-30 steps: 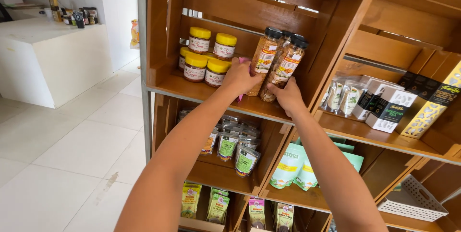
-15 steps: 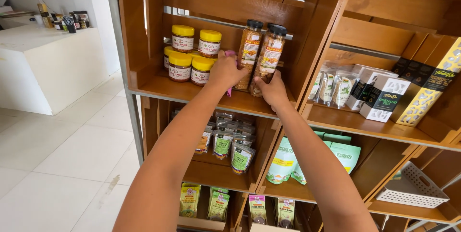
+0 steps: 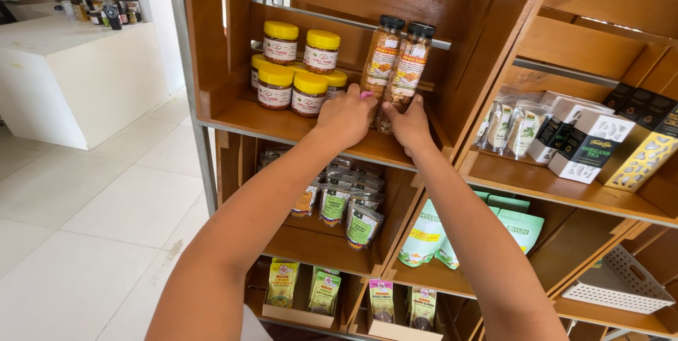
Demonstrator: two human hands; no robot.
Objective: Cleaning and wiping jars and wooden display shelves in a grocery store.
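Head view: left hand (image 3: 346, 116) and right hand (image 3: 407, 126) each clasp a tall black-capped spice bottle's (image 3: 382, 58) base on the wooden shelf (image 3: 282, 126).

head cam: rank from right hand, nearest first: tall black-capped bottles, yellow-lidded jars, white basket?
1. Tall black-capped bottles: touching the right hand, same shelf.
2. Yellow-lidded jars: same shelf, off to the left.
3. White basket: lower shelf, far right.
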